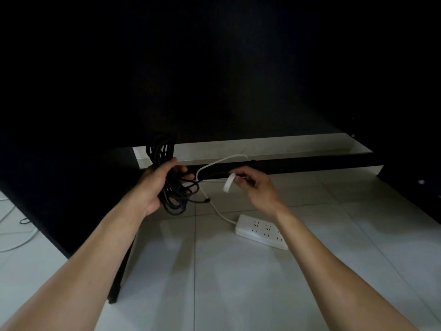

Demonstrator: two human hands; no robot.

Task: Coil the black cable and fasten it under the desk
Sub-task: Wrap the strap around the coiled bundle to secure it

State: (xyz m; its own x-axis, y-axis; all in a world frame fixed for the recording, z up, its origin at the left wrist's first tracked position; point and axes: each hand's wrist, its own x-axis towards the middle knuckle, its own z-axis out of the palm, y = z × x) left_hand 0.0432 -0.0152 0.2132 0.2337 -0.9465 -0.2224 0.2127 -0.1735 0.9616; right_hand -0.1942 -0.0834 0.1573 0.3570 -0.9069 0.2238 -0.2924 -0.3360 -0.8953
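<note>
A black cable (175,194) is gathered into a loose coil of several loops. My left hand (156,185) grips the coil around its middle, and loops stick out above and below the fist. One cable end (207,200) trails to the right just above the floor. My right hand (254,185) pinches a short white strap (228,183) between thumb and fingers, a little to the right of the coil and apart from it. The dark underside of the desk (214,68) fills the upper view.
A white power strip (261,231) lies on the tiled floor (238,283) under my right forearm, its white cord (214,206) running back toward the wall. A black desk panel (59,199) stands at the left, with thin cables beyond it. A black bar (310,163) runs along the white skirting.
</note>
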